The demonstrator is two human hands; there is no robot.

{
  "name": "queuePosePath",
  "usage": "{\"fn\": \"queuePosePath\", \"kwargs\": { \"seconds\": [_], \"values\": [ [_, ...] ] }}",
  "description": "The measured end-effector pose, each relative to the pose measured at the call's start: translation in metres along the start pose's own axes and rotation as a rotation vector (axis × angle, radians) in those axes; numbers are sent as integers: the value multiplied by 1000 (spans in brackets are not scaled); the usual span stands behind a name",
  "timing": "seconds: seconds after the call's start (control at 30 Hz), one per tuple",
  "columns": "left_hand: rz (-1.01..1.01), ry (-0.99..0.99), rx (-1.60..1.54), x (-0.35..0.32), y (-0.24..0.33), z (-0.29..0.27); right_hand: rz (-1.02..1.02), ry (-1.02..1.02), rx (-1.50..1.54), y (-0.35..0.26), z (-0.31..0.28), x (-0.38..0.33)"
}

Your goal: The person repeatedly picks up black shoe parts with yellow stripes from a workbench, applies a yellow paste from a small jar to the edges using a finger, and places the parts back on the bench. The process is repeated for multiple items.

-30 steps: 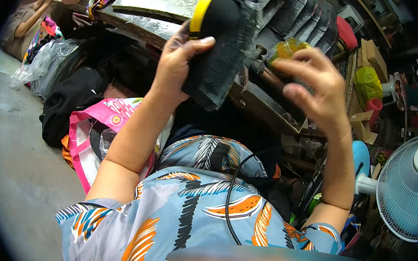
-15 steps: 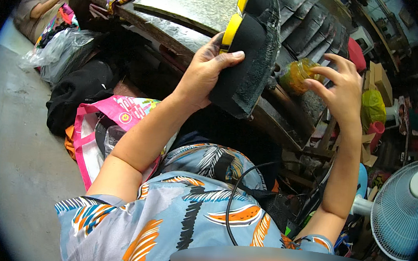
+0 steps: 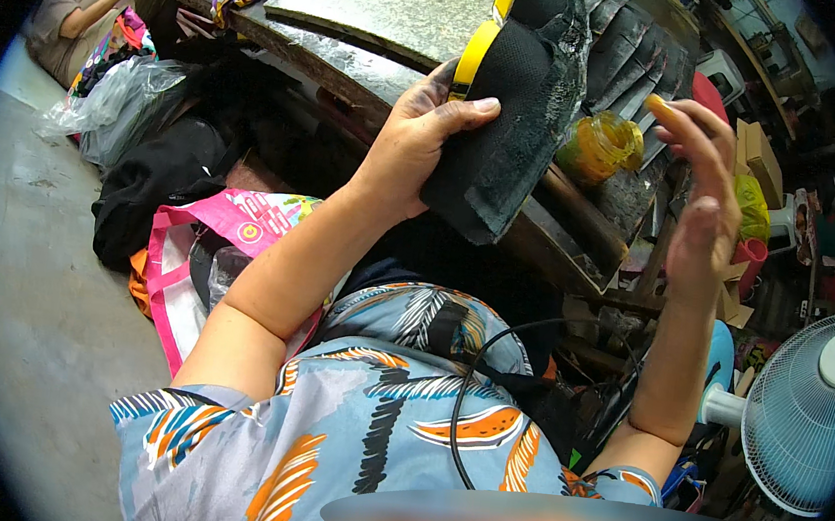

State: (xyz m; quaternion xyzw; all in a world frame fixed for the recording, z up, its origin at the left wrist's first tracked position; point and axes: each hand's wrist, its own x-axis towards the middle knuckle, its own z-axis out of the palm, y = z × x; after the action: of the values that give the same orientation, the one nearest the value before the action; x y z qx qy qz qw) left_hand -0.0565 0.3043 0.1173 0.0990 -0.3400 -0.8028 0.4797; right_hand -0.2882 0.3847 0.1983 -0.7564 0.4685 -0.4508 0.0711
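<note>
My left hand (image 3: pixel 423 146) grips a black, fabric-like piece (image 3: pixel 495 137) with yellow edging, its thumb lying flat on the near face. The piece is held up over the bench edge, and its right margin looks rough and shiny. To its right, a glass jar (image 3: pixel 601 148) of yellow-orange paste rests tilted on the bench, its mouth toward my right hand (image 3: pixel 703 188). That hand is raised just beside the jar, not touching it, with fingers stretched out and nothing held. Orange-yellow paste shows on one fingertip.
Several black flat pieces (image 3: pixel 623 54) lie overlapped behind the jar. A pale speckled board (image 3: pixel 382 6) lies on the bench. A white fan (image 3: pixel 800 408) stands at right, a pink-edged bag (image 3: pixel 170 277) at left. Another person (image 3: pixel 74 17) works at far left.
My right hand has drawn back from the jar's mouth toward the right and turned, a fingertip now coated with paste. The black piece in my left hand has shifted slightly right.
</note>
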Motion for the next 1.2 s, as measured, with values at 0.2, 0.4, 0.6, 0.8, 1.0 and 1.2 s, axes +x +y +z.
{"fn": "queuePosePath", "kwargs": {
  "seconds": [0.2,0.4,0.6,0.8,1.0,1.2],
  "values": [
    [26,-28,-1,3,1,9,-109,-140,-281,6,18,-3],
    [15,-38,-1,2,-3,13,-19,-71,-208,13,24,-8],
    [50,-34,8,5,-4,11,153,-180,244,12,31,-13],
    [10,-59,44,1,-6,15,277,-133,354,19,26,-4],
    [27,-80,130,1,-1,15,394,-153,435,23,34,-6],
    [59,-74,184,3,-5,10,118,-231,156,10,34,-12]
  ]
}}
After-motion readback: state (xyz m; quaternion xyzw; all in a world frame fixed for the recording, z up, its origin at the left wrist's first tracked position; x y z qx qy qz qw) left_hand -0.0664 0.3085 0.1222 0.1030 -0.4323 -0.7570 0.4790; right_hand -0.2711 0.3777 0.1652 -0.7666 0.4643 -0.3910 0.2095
